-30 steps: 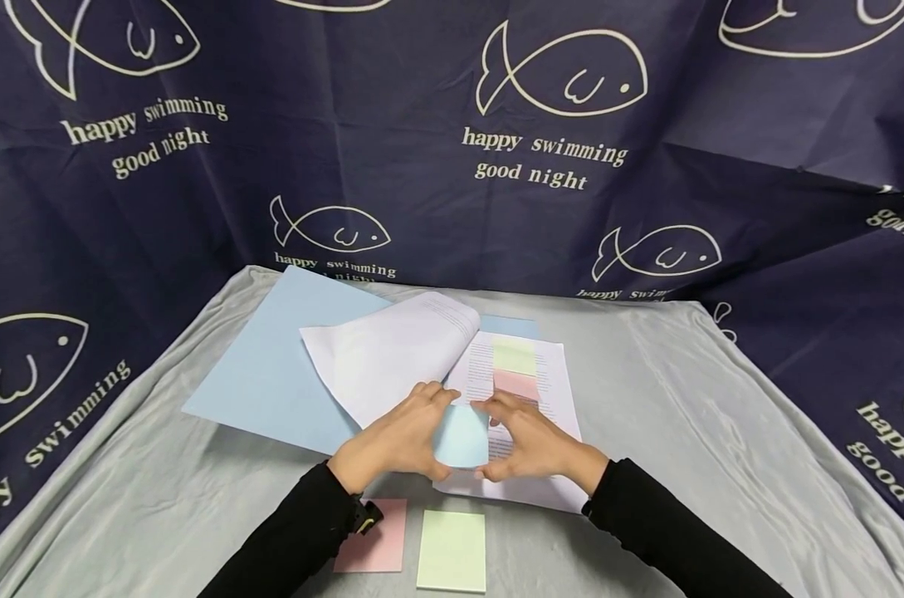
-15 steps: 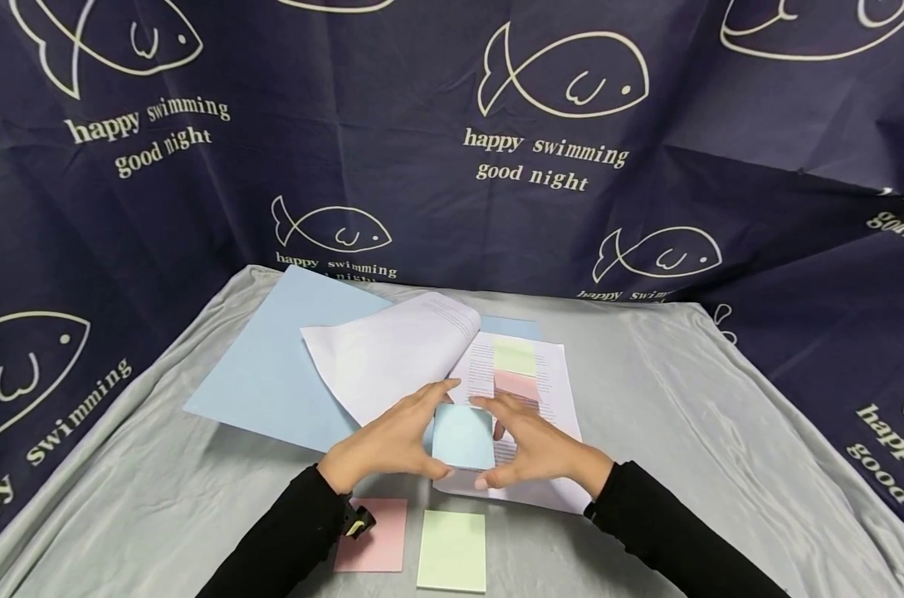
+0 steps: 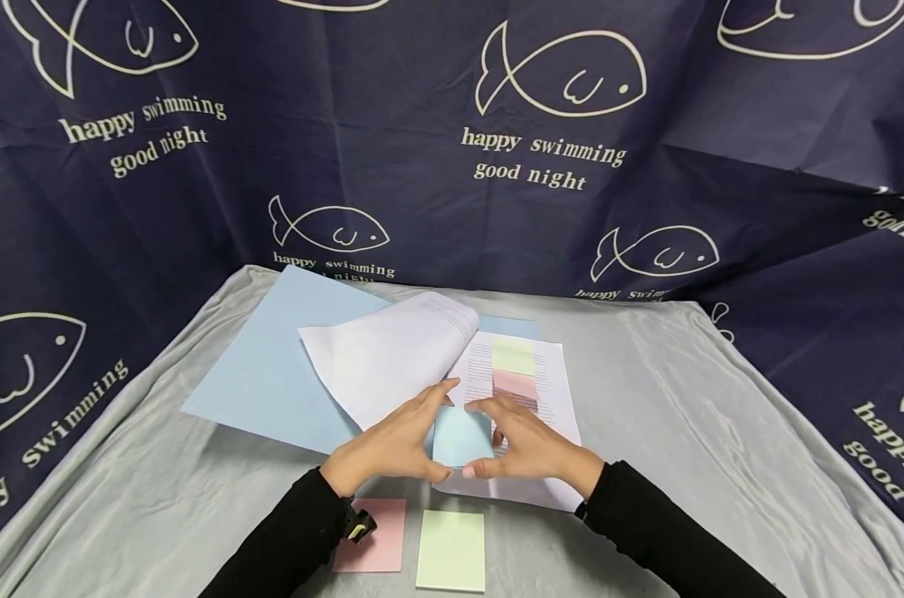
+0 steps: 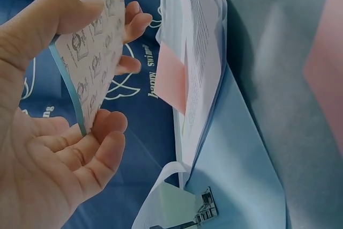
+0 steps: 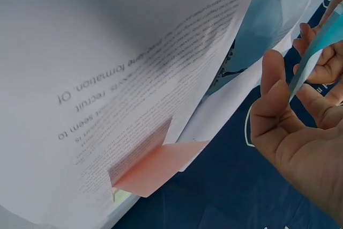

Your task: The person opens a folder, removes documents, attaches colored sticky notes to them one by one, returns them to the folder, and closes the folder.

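Observation:
A light blue sticky note pad [image 3: 462, 437] is held between both hands above the printed pages [image 3: 559, 415]. My left hand [image 3: 392, 440] grips its left side, the thumb at the lower corner. My right hand [image 3: 534, 440] pinches its right side, thumb on the lower right corner and index finger at the top edge. In the left wrist view the pad's printed backing [image 4: 94, 52] faces the camera. The right wrist view shows the pad [image 5: 327, 30] nearly edge-on. A green sticky note [image 3: 514, 355] and a pink sticky note [image 3: 515, 383] are on the page.
A blue folder [image 3: 265, 374] lies open beneath the pages, with one page [image 3: 384, 357] curled over leftward. Its metal clip [image 4: 206, 205] shows in the left wrist view. Nearer the person lie a pink pad [image 3: 384, 552] and a green pad [image 3: 452, 552] on the grey cloth [image 3: 668, 432].
The blue pad has turned to show more of its face. My right thumb first dropped away from its lower edge, then came back up onto the lower right corner. The left hand shifted slightly.

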### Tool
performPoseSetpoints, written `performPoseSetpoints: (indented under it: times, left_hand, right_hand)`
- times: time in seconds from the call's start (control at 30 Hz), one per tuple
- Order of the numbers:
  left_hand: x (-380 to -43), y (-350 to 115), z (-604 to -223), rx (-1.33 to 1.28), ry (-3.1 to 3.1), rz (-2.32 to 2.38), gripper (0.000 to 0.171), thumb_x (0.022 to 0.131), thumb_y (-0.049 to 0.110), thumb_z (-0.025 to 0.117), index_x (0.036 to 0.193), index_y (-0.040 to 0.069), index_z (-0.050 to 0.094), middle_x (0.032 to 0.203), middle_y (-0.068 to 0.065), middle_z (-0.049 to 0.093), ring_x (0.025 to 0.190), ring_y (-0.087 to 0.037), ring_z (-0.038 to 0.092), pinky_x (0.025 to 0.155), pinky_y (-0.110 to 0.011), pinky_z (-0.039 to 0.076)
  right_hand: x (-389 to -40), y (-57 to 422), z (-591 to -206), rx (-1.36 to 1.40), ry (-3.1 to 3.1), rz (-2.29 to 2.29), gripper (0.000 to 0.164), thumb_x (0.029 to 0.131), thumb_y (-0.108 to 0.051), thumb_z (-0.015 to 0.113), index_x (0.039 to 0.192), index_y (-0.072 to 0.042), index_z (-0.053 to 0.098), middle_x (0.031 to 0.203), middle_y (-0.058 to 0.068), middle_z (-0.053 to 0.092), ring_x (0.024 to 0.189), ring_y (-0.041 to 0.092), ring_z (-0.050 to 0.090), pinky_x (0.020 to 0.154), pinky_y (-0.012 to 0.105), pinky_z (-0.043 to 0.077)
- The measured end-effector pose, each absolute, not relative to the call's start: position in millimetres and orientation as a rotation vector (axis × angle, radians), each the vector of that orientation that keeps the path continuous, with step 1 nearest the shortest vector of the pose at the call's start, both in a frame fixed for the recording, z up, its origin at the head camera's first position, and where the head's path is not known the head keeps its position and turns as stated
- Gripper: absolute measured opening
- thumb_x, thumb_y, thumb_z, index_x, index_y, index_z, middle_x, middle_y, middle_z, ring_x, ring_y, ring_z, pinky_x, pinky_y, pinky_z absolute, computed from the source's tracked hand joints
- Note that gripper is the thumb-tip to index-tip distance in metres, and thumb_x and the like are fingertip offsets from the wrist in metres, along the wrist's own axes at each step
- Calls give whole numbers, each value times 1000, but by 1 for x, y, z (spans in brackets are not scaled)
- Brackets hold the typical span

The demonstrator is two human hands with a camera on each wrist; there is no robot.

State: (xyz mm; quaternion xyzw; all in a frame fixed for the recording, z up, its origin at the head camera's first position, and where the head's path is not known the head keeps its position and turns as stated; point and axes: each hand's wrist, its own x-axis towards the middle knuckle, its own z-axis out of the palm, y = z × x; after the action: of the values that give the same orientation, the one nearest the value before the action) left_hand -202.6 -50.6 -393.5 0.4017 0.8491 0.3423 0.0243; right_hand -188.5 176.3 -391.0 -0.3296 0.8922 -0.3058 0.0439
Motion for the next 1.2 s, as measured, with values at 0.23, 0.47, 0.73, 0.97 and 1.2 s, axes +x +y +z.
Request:
performPoseSetpoints:
  times: [0.23,0.47,0.73,0.97,1.2]
  left_hand:
    - [-202,-52,-395,1211,2607,1107,110,57,19,79,145,2,15,118,-9,47,90,-16,50,73,-28,46]
    - [-202,-52,-395,1180,2613,1130,111,57,16,82,145,1,16,120,-11,46,95,-17,50,78,-31,46]
    - [-203,-52,-395,1157,2593,1171,114,60,26,87,146,1,16,125,-12,46,89,-16,52,75,-29,46]
    - [-202,-54,-396,1047,2460,1488,78,77,0,72,142,-1,27,119,-14,52,75,-13,53,65,-25,49]
    - [-199,-54,-394,769,2478,1636,44,81,-1,68,123,1,54,90,-3,57,72,-11,57,61,-26,47]
  right_hand:
    - [-190,176,-396,-1100,2700,-1090,40,85,-32,68,114,-8,58,108,4,61,65,4,59,58,25,48]
    - [-191,176,-399,-1135,2751,-1323,5,91,-11,60,87,-8,60,98,14,66,51,1,48,47,22,43]
    - [-191,176,-404,-1090,2828,-1405,15,93,-15,57,79,-11,54,100,18,65,50,-1,40,45,22,40]
    - [-189,177,-404,-876,2655,-1512,8,95,-8,51,89,-2,54,107,23,58,67,21,66,53,30,52]
    - [-187,180,-409,-877,2658,-1479,7,96,-5,49,94,1,51,93,15,60,67,20,66,56,28,52]
